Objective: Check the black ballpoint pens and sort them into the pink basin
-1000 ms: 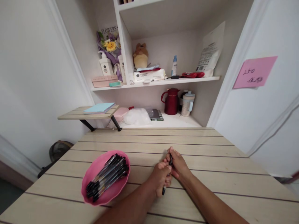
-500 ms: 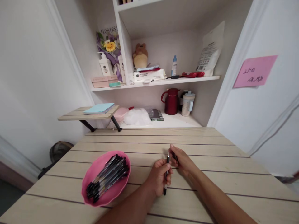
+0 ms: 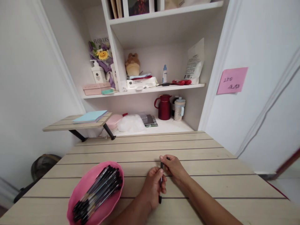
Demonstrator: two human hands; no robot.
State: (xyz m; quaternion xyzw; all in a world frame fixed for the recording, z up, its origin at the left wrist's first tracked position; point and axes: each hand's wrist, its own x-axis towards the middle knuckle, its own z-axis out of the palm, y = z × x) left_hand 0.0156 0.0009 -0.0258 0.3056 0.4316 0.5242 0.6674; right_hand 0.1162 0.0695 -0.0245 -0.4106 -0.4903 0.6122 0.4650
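Note:
A slim black-and-clear pen (image 3: pixel 160 187) stands nearly upright in my left hand (image 3: pixel 152 186), with its black lower end sticking out below the fist. My right hand (image 3: pixel 173 167) pinches at the pen's dark upper end, thumb and fingertips together. Between its fingers shows a small black piece that looks like a pen cap (image 3: pixel 168 158), mostly hidden. Whether this piece is fitted on the pen, I cannot tell. To the left of my hands, a pink bowl (image 3: pixel 117 200) with a wavy rim holds a bundle of similar black pens (image 3: pixel 100 190).
Slatted wood covers the table (image 3: pixel 211 184). A small raised stand (image 3: pixel 58 124) bears blue paper (image 3: pixel 90 116) at the back left. Behind are shelves with a red jug (image 3: pixel 164 107), a pale cup (image 3: pixel 179 109) and a plastic bag (image 3: pixel 131 122). A pink note (image 3: pixel 232 80) hangs on the right wall.
My right fingers have come over the pen's upper end, where a silver tip showed before. The view has shifted, so the bowl and shelves appear lower and further left.

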